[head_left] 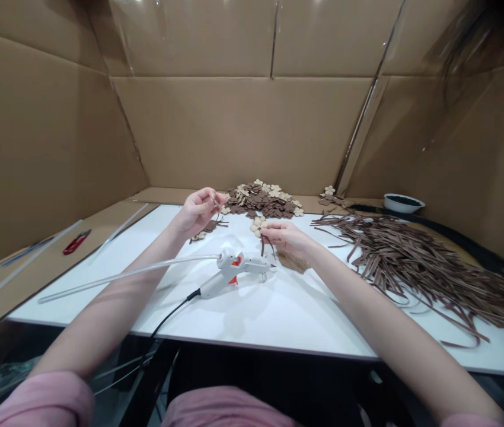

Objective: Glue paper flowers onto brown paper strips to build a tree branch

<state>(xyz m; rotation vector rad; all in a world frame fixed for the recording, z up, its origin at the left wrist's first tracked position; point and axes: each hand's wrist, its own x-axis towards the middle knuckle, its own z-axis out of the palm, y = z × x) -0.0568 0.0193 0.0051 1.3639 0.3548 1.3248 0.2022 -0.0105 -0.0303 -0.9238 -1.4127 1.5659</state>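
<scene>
A pale flower piece [258,226] with a dark brown strip hanging below it is pinched in my right hand [286,235], above the white board. My left hand [201,209] is raised to the left, its fingers pressed together on something small that I cannot make out. Between my forearms lies a white glue gun [223,279] with red parts, its nozzle pointing right and a long clear glue stick sticking out at the left. Behind my hands is a pile of brown and pale flower pieces [265,200]. A small brown and pale flower cluster [210,228] sits beneath my left hand.
Many brown strips [430,261] spread over the board's right side. A white bowl [403,203] with dark contents stands behind them. A brown piece [294,261] lies under my right hand. A red cutter [76,242] lies at the left. Cardboard walls [243,130] enclose the white board [278,320].
</scene>
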